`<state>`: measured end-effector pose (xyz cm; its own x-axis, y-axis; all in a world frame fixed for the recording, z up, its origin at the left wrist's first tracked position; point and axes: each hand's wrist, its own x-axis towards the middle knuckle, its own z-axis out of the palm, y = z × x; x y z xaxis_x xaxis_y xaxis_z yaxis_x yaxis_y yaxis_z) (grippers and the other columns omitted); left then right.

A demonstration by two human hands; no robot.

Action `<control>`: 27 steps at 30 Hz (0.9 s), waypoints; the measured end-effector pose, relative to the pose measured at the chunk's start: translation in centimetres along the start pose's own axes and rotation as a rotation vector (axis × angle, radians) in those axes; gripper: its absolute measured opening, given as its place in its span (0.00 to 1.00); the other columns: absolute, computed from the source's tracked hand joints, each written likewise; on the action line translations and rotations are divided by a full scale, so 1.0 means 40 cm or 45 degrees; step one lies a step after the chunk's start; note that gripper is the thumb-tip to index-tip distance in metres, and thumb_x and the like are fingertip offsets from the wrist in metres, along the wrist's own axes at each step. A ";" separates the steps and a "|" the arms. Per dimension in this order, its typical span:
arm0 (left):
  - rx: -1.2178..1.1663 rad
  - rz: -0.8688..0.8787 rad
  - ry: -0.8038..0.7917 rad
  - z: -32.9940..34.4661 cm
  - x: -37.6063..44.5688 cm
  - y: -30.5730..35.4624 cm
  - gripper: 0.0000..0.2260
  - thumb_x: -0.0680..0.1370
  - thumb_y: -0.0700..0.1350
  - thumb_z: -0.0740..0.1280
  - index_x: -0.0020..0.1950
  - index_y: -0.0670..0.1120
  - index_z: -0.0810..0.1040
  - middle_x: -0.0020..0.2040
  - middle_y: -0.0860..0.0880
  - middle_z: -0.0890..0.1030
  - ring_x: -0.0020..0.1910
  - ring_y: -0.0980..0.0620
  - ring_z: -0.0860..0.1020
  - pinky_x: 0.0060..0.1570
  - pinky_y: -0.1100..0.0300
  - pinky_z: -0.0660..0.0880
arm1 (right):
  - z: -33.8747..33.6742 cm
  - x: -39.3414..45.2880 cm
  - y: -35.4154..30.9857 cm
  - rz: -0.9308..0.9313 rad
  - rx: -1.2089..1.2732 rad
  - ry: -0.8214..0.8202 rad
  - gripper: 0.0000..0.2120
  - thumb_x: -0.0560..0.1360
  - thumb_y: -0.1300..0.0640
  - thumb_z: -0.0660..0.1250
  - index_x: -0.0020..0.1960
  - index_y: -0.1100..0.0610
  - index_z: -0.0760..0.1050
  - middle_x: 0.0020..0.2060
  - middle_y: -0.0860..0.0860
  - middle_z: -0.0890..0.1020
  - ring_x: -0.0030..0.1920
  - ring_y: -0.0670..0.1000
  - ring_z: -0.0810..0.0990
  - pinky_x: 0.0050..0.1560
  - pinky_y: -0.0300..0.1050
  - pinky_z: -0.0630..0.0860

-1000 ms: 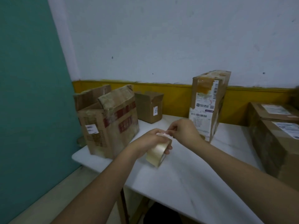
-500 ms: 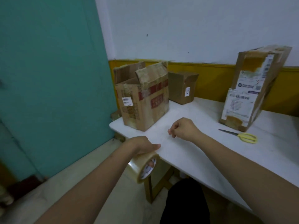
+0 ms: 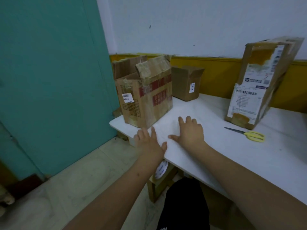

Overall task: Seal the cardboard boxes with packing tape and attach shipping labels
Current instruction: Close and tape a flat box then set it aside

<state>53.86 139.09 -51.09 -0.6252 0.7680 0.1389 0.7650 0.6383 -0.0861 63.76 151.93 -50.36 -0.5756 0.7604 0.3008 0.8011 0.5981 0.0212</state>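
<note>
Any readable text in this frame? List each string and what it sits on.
"019", printed sideways on the small white sticker of the small brown box.
"3", handwritten in red on the shipping label of the tall leaning box.
Open box: white barcode sticker and red printed blocks, too blurred to read.
Tall box label: barcodes, logo and fine print, too small to read.
Tape roll under the table edge: blue print on its core, unreadable.
</note>
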 end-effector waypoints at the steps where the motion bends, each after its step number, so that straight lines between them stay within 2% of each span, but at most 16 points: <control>1: -0.007 0.088 0.027 0.005 0.006 0.010 0.32 0.82 0.64 0.47 0.82 0.49 0.47 0.77 0.39 0.56 0.74 0.38 0.56 0.71 0.45 0.56 | 0.013 -0.002 0.014 0.045 0.006 -0.003 0.39 0.73 0.28 0.58 0.73 0.54 0.63 0.62 0.56 0.72 0.59 0.58 0.72 0.54 0.51 0.70; 3: -0.120 0.265 -0.060 0.017 0.036 0.034 0.29 0.84 0.59 0.45 0.82 0.51 0.41 0.80 0.41 0.50 0.78 0.39 0.51 0.76 0.43 0.48 | 0.037 -0.012 0.034 0.135 0.040 -0.021 0.34 0.76 0.30 0.54 0.70 0.55 0.66 0.62 0.57 0.72 0.60 0.58 0.71 0.57 0.52 0.68; 6: -0.275 0.496 -0.257 0.033 0.106 0.076 0.26 0.85 0.57 0.42 0.82 0.54 0.36 0.82 0.46 0.38 0.80 0.47 0.38 0.77 0.43 0.36 | 0.052 -0.019 0.054 0.194 0.109 -0.025 0.27 0.81 0.38 0.52 0.71 0.55 0.65 0.64 0.57 0.71 0.62 0.59 0.69 0.59 0.53 0.66; 9: -0.292 0.740 -0.215 0.044 0.156 0.109 0.25 0.86 0.56 0.42 0.82 0.54 0.40 0.82 0.50 0.38 0.80 0.52 0.36 0.78 0.46 0.36 | 0.061 -0.024 0.079 0.167 0.197 -0.024 0.24 0.82 0.43 0.52 0.72 0.55 0.65 0.66 0.56 0.71 0.64 0.58 0.69 0.62 0.52 0.66; 13: -0.313 0.865 -0.177 0.045 0.188 0.119 0.27 0.85 0.60 0.45 0.83 0.55 0.43 0.82 0.52 0.39 0.80 0.53 0.37 0.78 0.46 0.39 | 0.027 -0.041 0.136 0.117 0.325 -0.006 0.27 0.82 0.42 0.53 0.76 0.55 0.63 0.72 0.54 0.69 0.69 0.56 0.69 0.70 0.51 0.64; 15: -0.514 0.901 0.053 0.014 0.208 0.130 0.30 0.83 0.63 0.51 0.83 0.54 0.49 0.83 0.51 0.41 0.81 0.53 0.40 0.79 0.50 0.44 | -0.046 -0.039 0.184 0.058 0.329 0.186 0.24 0.82 0.43 0.55 0.72 0.54 0.70 0.65 0.52 0.77 0.63 0.54 0.75 0.66 0.50 0.66; 17: -0.783 0.870 0.361 -0.074 0.253 0.174 0.33 0.81 0.66 0.53 0.82 0.53 0.54 0.83 0.51 0.45 0.81 0.54 0.47 0.77 0.58 0.49 | -0.158 -0.018 0.260 0.029 0.255 0.559 0.18 0.80 0.44 0.59 0.63 0.52 0.78 0.55 0.50 0.81 0.55 0.54 0.78 0.58 0.50 0.69; 18: -0.892 0.885 0.493 -0.138 0.280 0.212 0.33 0.80 0.67 0.54 0.82 0.53 0.56 0.83 0.51 0.47 0.81 0.54 0.49 0.76 0.60 0.51 | -0.222 -0.004 0.308 0.034 0.184 0.755 0.18 0.79 0.45 0.60 0.60 0.52 0.80 0.53 0.50 0.81 0.54 0.54 0.78 0.56 0.51 0.69; 20: -0.913 0.987 0.737 -0.271 0.325 0.307 0.33 0.80 0.65 0.54 0.82 0.52 0.56 0.83 0.51 0.48 0.81 0.52 0.49 0.75 0.57 0.53 | -0.336 0.037 0.417 0.069 0.039 1.007 0.18 0.77 0.45 0.62 0.60 0.52 0.79 0.56 0.52 0.80 0.56 0.55 0.76 0.57 0.52 0.69; 21: -0.860 1.022 0.824 -0.332 0.339 0.360 0.31 0.82 0.64 0.53 0.82 0.53 0.55 0.82 0.50 0.47 0.81 0.51 0.47 0.75 0.54 0.52 | -0.389 0.062 0.473 0.103 -0.025 1.038 0.19 0.76 0.44 0.62 0.63 0.51 0.77 0.60 0.51 0.78 0.60 0.55 0.75 0.60 0.53 0.68; 24: -0.859 1.007 0.870 -0.470 0.379 0.520 0.25 0.84 0.61 0.49 0.81 0.59 0.53 0.82 0.53 0.45 0.81 0.49 0.44 0.75 0.52 0.49 | -0.490 0.148 0.631 0.213 -0.070 0.814 0.26 0.78 0.38 0.56 0.72 0.49 0.70 0.72 0.49 0.71 0.71 0.54 0.67 0.72 0.54 0.62; 25: -0.938 0.990 0.828 -0.498 0.396 0.570 0.24 0.84 0.61 0.48 0.81 0.60 0.55 0.82 0.55 0.46 0.81 0.49 0.45 0.75 0.51 0.50 | -0.496 0.174 0.671 0.192 0.014 0.705 0.27 0.79 0.36 0.54 0.73 0.49 0.68 0.74 0.48 0.68 0.73 0.54 0.65 0.73 0.54 0.62; 27: -1.221 1.001 0.606 -0.530 0.430 0.658 0.23 0.84 0.61 0.48 0.78 0.59 0.63 0.80 0.55 0.52 0.79 0.48 0.53 0.74 0.53 0.56 | -0.480 0.206 0.710 0.131 0.329 0.562 0.28 0.80 0.35 0.54 0.72 0.50 0.68 0.72 0.49 0.70 0.72 0.52 0.66 0.71 0.50 0.65</control>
<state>66.50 167.99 -30.04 -0.0043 0.6947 0.7193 0.8239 -0.4052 0.3962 84.90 170.31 -28.98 -0.3273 0.6726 0.6637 0.7513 0.6112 -0.2489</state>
